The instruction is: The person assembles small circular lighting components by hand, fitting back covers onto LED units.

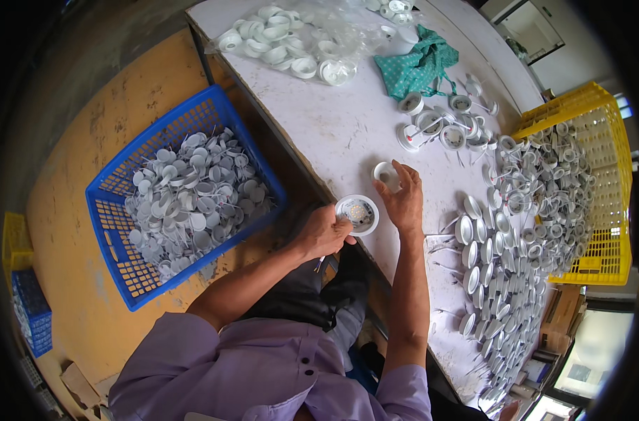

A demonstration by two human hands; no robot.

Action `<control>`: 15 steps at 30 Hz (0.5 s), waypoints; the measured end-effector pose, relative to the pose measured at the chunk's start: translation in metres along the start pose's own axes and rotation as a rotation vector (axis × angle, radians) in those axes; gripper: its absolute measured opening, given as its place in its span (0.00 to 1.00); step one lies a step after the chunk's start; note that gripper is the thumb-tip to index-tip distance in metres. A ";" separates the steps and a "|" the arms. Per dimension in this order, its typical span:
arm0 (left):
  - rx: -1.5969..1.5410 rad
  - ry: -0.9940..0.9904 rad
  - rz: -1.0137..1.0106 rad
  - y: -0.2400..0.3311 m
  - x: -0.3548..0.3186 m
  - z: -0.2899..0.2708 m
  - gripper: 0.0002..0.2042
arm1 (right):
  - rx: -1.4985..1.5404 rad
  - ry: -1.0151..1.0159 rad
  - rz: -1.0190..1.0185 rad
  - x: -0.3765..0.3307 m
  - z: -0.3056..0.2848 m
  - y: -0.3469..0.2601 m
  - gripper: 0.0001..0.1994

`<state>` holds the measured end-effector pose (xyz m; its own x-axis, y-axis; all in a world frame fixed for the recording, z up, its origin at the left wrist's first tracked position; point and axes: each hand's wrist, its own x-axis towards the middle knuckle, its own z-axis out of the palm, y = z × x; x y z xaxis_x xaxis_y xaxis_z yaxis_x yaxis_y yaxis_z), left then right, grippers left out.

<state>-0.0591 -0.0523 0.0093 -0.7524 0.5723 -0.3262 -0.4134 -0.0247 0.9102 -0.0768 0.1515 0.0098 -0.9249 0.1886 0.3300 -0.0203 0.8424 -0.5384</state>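
My left hand is closed on the rim of a round white LED downlight, at the table's near edge. The lamp's open face is up, and its LED board shows inside. Thin wires hang below that hand. Just beyond the lamp, my right hand grips a small white plastic cup-shaped cover between thumb and fingers. The cover and the lamp are apart. To the right of my right arm, many similar lamps stand on edge in rows, wires trailing.
A blue crate full of white lamps with wires is on my left. At the table's far end lies a clear bag of white covers, near a green dotted cloth. Loose lamps lie before a yellow crate at right.
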 end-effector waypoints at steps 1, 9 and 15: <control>0.036 -0.018 -0.015 -0.005 0.003 -0.002 0.14 | 0.076 -0.021 0.039 0.000 0.000 0.001 0.27; -0.166 -0.049 -0.039 -0.009 -0.001 -0.003 0.13 | 0.293 -0.029 0.170 -0.004 -0.003 0.004 0.29; -0.238 -0.103 -0.016 -0.009 -0.002 -0.006 0.15 | 0.361 0.145 0.115 -0.015 -0.029 -0.006 0.29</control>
<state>-0.0568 -0.0583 -0.0001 -0.6938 0.6543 -0.3008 -0.5425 -0.2002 0.8158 -0.0518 0.1585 0.0308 -0.8665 0.3619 0.3438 -0.0758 0.5854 -0.8072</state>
